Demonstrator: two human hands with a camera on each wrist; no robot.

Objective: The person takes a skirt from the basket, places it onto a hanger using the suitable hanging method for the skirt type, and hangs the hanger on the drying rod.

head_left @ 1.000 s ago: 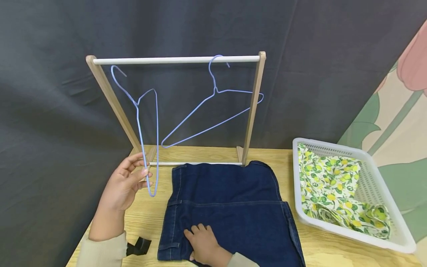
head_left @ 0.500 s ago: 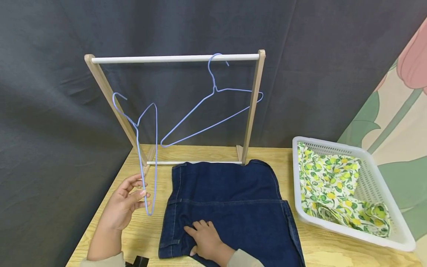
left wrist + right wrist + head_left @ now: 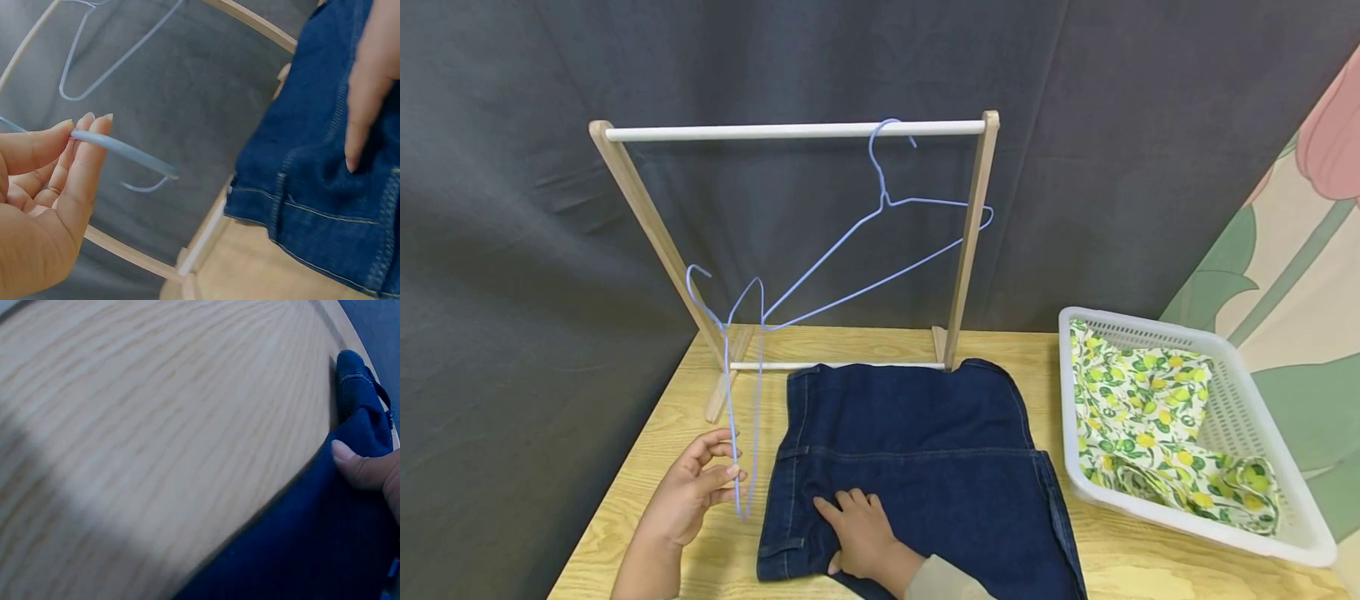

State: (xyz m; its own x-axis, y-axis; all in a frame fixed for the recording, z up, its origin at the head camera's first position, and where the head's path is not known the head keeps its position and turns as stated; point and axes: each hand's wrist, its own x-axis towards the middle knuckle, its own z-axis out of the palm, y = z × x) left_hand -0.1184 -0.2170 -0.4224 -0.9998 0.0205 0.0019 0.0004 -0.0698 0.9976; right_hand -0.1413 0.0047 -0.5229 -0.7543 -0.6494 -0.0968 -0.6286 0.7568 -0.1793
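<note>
My left hand (image 3: 688, 492) pinches the lower end of a light blue wire hanger (image 3: 731, 400), held upright left of the jeans, its hook at the top. In the left wrist view, thumb and fingers of the left hand (image 3: 50, 200) grip the hanger (image 3: 125, 150). Dark blue denim (image 3: 917, 417) lies folded on the table, waistband toward the left. My right hand (image 3: 865, 537) rests on it near the waistband with fingers spread. The right wrist view shows the thumb of the right hand (image 3: 372, 474) on the denim (image 3: 294, 531).
A rack with wooden posts and a white top bar (image 3: 737, 132) stands behind the denim. A second blue hanger (image 3: 827, 250) hangs from the bar's right part. On the right, a white basket (image 3: 1195, 546) holds lemon-print cloth (image 3: 1142, 400). Dark curtain covers the back.
The left hand has moved the hanger down from near the rack's bar and slightly to the right, toward the denim. The right hand has stayed on the denim almost unmoved.
</note>
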